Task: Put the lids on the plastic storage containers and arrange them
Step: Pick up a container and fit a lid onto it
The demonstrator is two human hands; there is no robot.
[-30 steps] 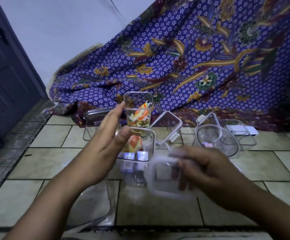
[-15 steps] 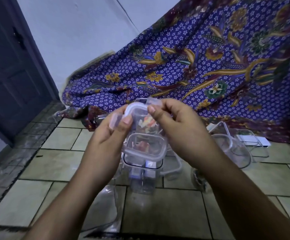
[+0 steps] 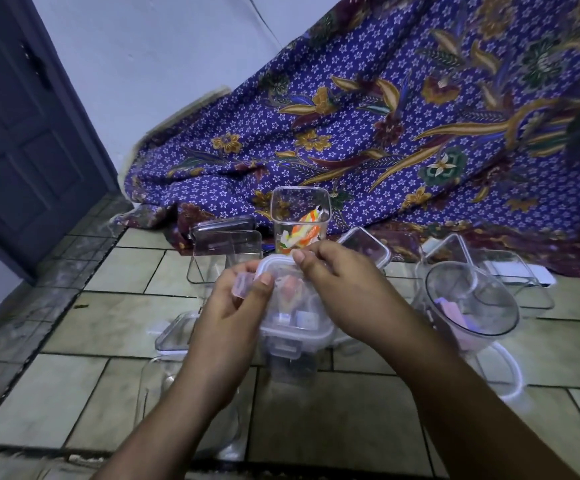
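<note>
A clear square lid with clip flaps point(image 3: 290, 327) lies on top of a tall clear container point(image 3: 293, 365) standing on the tiled floor in the middle. My left hand point(image 3: 233, 313) pinches the lid's left flap between thumb and fingers. My right hand point(image 3: 344, 289) grips the lid's far edge with curled fingers. Behind them stands an open tall container point(image 3: 299, 220) holding orange and white wrappers. A round clear container point(image 3: 472, 306) with pink contents sits lidless to the right.
Loose clear lids and containers lie around: one rectangular box point(image 3: 226, 247) at back left, a lid point(image 3: 177, 334) left of my hands, a large clear box point(image 3: 164, 403) near me, another point(image 3: 520, 278) at back right. A purple patterned cloth point(image 3: 385, 133) drapes behind; a dark door point(image 3: 22, 133) is at left.
My right hand brought the lid from low on the right up to both hands, then both hands lowered it onto the tall container. My left hand now pinches its left flap.
</note>
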